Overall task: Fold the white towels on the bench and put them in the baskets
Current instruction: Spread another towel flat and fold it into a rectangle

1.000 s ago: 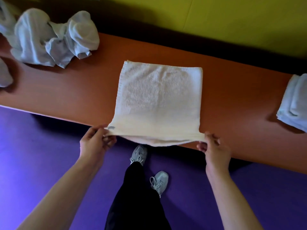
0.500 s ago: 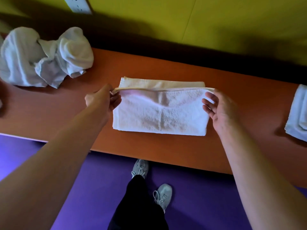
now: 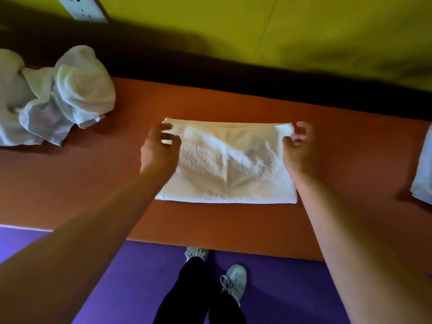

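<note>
A white towel (image 3: 229,164) lies folded in half on the orange bench (image 3: 93,183), its fold toward me and its top layer slightly rumpled. My left hand (image 3: 160,150) is at the towel's far left corner, with fingers and thumb curled on the edge. At the far right corner, my right hand (image 3: 298,148) pinches the edge the same way. Both hands are blurred. No basket is in view.
A heap of crumpled white towels (image 3: 58,97) sits at the bench's left end. Part of a folded white towel (image 3: 423,174) shows at the right edge. A yellow-green wall with a socket (image 3: 81,8) stands behind; below is purple floor and my shoes (image 3: 233,279).
Both hands have carried the towel's near edge up and over to the far edge, so the towel has gone from flat to folded in half.
</note>
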